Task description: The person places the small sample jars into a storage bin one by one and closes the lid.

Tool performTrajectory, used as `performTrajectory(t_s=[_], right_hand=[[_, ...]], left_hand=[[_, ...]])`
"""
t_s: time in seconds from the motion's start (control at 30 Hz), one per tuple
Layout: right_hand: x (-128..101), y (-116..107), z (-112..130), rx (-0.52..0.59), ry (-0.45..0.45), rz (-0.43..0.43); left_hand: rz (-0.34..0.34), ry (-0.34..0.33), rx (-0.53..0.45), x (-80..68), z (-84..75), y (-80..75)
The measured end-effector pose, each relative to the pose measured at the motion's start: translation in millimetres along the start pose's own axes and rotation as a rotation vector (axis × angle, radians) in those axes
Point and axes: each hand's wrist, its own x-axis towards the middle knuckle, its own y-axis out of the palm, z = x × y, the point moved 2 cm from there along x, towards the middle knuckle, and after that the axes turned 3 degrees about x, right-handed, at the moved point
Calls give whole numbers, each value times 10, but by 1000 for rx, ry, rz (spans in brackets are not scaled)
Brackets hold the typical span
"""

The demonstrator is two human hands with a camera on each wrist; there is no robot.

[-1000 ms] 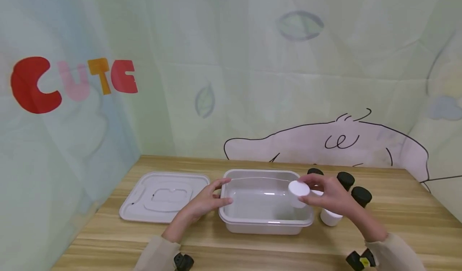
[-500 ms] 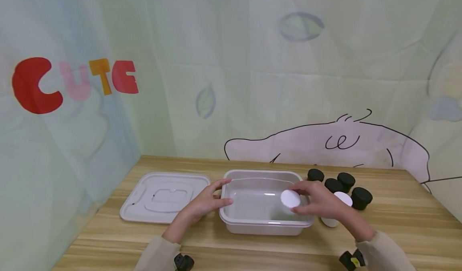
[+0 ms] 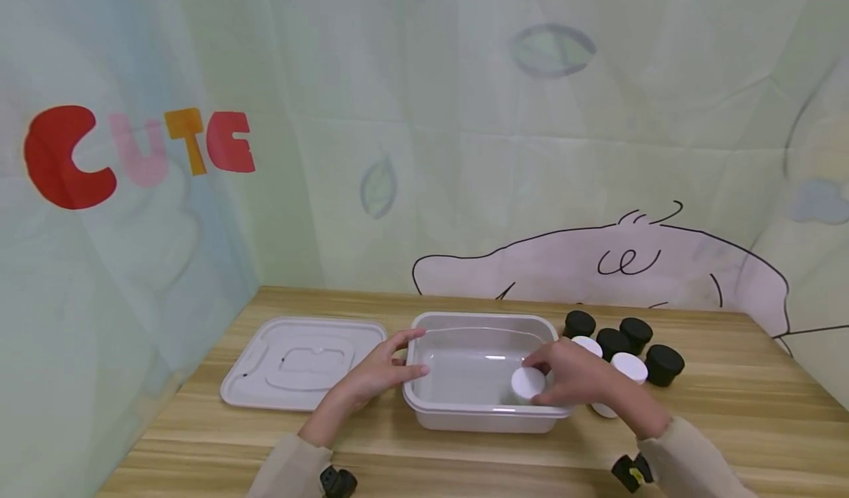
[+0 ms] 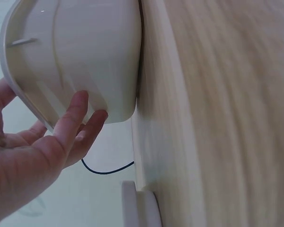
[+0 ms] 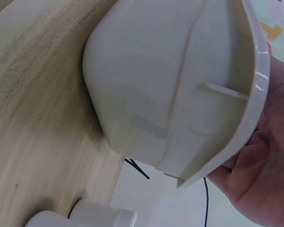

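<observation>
A pale plastic tub stands on the wooden table, its top uncovered. My left hand grips its left rim; in the left wrist view the fingertips press against the outer wall. My right hand reaches over the right rim and pinches a small white jar low inside the tub, near the front right corner. The jar is upright with its white lid facing up. In the right wrist view the tub wall hides the jar and the fingertips.
The tub's flat lid lies on the table at the left. Right of the tub stand two more white jars and several black jars, close together. A printed cloth hangs behind the table.
My right hand has carried the white jar left and down, from above the right rim to low inside the tub. The left hand stays on the rim.
</observation>
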Motion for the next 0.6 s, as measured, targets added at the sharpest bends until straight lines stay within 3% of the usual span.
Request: performTrajectory(t_s=[0.37, 0.6], right_hand=[[29, 24, 19, -115, -4, 52], [27, -10, 77, -165, 76, 97]], left_hand=[[11, 36, 5, -18, -1, -3], [12, 19, -13, 6, 12, 2]])
